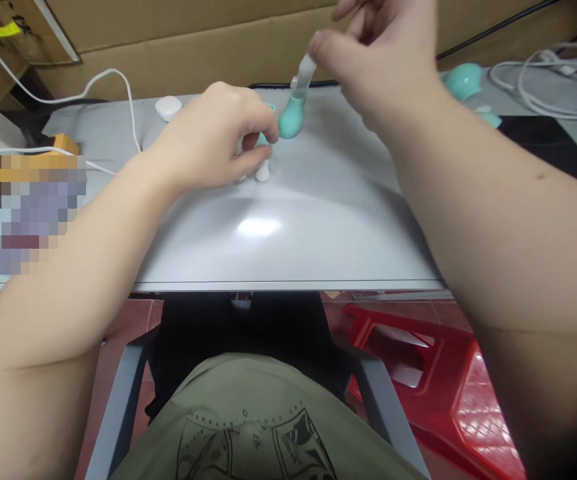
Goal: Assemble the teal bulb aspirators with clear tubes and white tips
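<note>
My right hand (373, 53), above the far part of the desk, pinches the upper end of a bulb aspirator (292, 119). It has a clear tube and a teal rubber bulb; the bulb hangs down, tilted, and whether it touches the desk I cannot tell. Left of it, my left hand (228, 133) has its fingers curled and thumb bent around a small teal-and-white piece (263, 139), mostly hidden by the fingers. A white cone-shaped tip (262, 171) shows just below that thumb, close to the desk top.
On the desk (288, 260) a white rounded object (169, 108) lies behind my left wrist. Teal items (463, 81) and a coiled white cable (543, 83) lie at the right, beside a black mat (558, 143). Cardboard (193, 47) backs the desk. A red stool (428, 373) stands below.
</note>
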The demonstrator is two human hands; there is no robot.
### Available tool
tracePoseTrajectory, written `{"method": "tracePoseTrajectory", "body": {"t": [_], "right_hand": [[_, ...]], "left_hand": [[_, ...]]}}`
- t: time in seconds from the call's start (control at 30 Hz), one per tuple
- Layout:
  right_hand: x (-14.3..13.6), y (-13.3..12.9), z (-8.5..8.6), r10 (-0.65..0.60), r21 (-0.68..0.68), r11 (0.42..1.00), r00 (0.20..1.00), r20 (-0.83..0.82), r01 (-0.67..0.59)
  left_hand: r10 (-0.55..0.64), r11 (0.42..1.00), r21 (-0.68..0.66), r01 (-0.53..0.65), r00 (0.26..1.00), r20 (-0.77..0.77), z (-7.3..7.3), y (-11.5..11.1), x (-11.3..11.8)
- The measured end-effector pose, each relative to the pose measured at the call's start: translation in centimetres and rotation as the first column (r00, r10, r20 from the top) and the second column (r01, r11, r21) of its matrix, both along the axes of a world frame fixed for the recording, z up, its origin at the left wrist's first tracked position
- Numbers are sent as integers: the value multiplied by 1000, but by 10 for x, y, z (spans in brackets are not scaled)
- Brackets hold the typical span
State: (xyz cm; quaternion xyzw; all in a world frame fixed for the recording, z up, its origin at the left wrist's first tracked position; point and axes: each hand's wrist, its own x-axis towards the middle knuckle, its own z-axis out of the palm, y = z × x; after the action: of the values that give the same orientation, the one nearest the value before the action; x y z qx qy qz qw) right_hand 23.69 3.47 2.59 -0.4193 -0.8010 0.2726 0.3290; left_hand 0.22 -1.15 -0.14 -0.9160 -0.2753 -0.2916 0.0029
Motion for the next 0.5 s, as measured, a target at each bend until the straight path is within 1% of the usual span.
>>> {"method": "tracePoseTrajectory", "body": {"t": [0.07, 0.2, 0.27, 0.33, 0.4, 0.47, 0.5], "right_hand": [[1, 5, -7, -51, 52, 997, 999, -6, 52], [6, 17, -25, -132, 98, 986, 990, -40, 135], [7, 22, -30, -173, 138, 974, 982, -75, 182], [7, 26, -30, -204, 176, 959, 972, -113, 222], [6, 27, -25, -212, 186, 954, 969, -130, 234], [3, 24, -17, -201, 169, 961, 972, -122, 220], [1, 22, -13, -173, 137, 973, 978, -113, 187]], "left_hand": [[-9, 1000, 5, 9, 1000, 13, 1, 0, 0], [6, 1000, 2, -6, 1000, 25, 0, 1, 0], [10, 1000, 7, -10, 1000, 17, -2, 5, -1], [5, 999, 36, -6, 1000, 29, -5, 8, -2], [8, 997, 77, -13, 998, 67, -7, 10, -4], [26, 991, 125, -45, 988, 150, -7, 10, -4], [29, 987, 149, -59, 980, 196, -7, 9, -3]]}}
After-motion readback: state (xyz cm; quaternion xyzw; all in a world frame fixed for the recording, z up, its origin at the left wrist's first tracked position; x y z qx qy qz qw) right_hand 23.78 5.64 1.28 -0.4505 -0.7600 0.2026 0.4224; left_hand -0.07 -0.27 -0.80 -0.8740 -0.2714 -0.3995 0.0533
